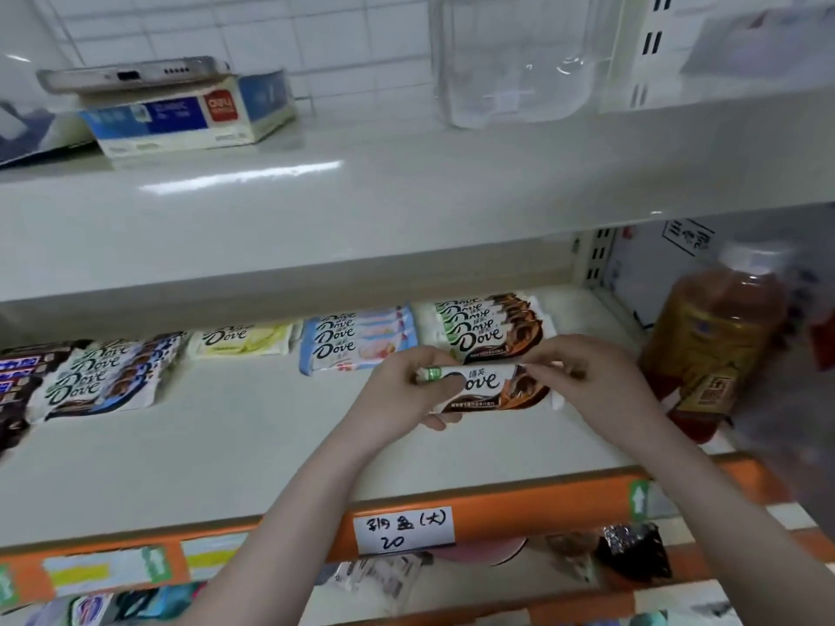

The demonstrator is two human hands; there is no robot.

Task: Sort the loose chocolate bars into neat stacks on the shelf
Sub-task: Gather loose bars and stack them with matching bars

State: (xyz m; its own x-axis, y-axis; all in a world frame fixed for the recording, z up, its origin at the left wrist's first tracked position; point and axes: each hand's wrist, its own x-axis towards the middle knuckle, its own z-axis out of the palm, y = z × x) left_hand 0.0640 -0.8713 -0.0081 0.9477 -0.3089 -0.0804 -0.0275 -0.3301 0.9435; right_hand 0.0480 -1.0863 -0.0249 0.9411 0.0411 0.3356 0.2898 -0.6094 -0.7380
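Both forearms came up from the bottom of the shot, so starting there: the left hand [406, 386] had its fingers curled round the left end of a Dove bar [490, 388], thumb on top by the green tip of the wrapper. The right hand [583, 368] pinched the other end, fingertips clamped on the brown side of the wrapper. So the bar was held flat between the two hands, label facing up, just above the middle shelf [226, 436] and right in front of a stack of matching green-and-brown Dove bars [490, 327].

Going outward from there along the back of that shelf: a stack of blue-and-pink Dove bars [359, 343] sat just left of the green-and-brown ones, then some pale yellow Dove bars [244, 341], then a fanned-out pile of blue-and-white Dove bars [108, 377], and some dark-wrapped bars [18, 381] at the far left edge, too blurry to read. On the right end stood a bottle of brown drink [709, 336] with a white cap.

Front lip of the shelf was an orange strip [542, 508] with a handwritten white price tag [404, 530] on it. Up on the shelf above, a phone [135, 74] lay on top of a blue-and-white box [189, 115], with a clear plastic container [515, 61] further right. Below the orange strip there were some packets, too blurred to tell what.
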